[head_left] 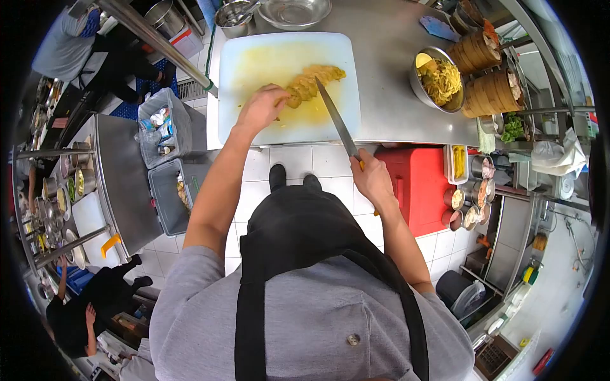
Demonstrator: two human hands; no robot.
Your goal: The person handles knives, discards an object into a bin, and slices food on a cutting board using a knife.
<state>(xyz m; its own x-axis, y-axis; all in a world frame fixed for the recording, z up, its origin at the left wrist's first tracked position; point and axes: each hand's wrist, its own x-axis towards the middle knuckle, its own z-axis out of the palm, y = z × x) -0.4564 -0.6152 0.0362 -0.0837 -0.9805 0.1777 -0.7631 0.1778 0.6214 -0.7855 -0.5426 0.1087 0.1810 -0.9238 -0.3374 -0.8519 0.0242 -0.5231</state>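
A white cutting board (pixel 254 57) with yellow stains lies on the steel counter. Across its middle runs a row of sliced, golden-brown food (pixel 309 84). My left hand (pixel 264 106) has its fingers bent together at the left end of the row, touching or nearly touching the slices. My right hand (pixel 372 179) is wrapped round the handle of a large knife (pixel 340 124). The blade points up and left, its tip at the slices. To the right of the board, a steel bowl (pixel 416 86) holds noodles and a halved egg.
Bamboo steamers (pixel 473 56) stand right of the bowl. Metal bowls (pixel 295 13) sit behind the board. A red box (pixel 416 190) is below the counter at right, bins (pixel 166 127) at left. Two other people (pixel 76 47) (pixel 82 305) are at the far left.
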